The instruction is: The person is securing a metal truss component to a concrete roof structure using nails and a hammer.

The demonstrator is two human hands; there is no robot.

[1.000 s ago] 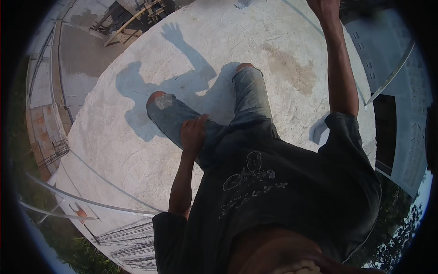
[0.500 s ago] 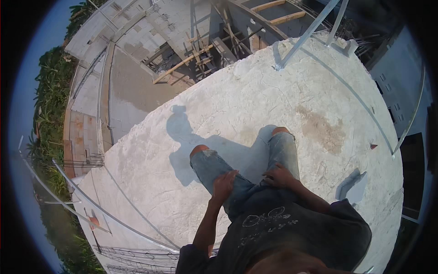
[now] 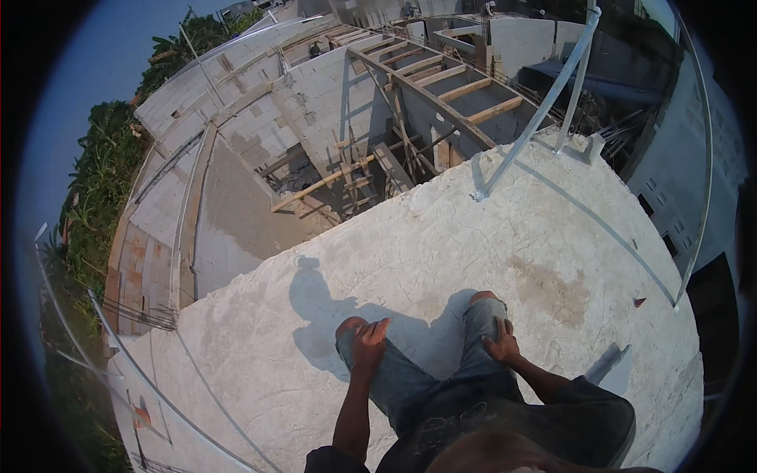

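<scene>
I am sitting on a pale, rough concrete slab (image 3: 426, 268) with my knees bent, in worn blue denim trousers (image 3: 402, 382). My left hand (image 3: 368, 347) rests on the left leg just behind the bare knee, fingers laid over the cloth and holding nothing. On the other leg, my right hand (image 3: 501, 342) lies near the knee with its fingers apart, also without any object. A grey flat-sided piece (image 3: 617, 370) is on the slab beyond my right elbow. My shadow falls across the concrete ahead and left.
Slanting metal poles (image 3: 536, 106) rise from the slab's far corner; others cross its left side. Past the far edge is a drop into unfinished rooms with block walls (image 3: 315, 87), timber props and a beam frame (image 3: 426, 75). A reddish fragment (image 3: 639, 302) lies at right.
Both hands have slid forward along my thighs toward the knees. The view has tilted up, showing more of the building beyond the slab.
</scene>
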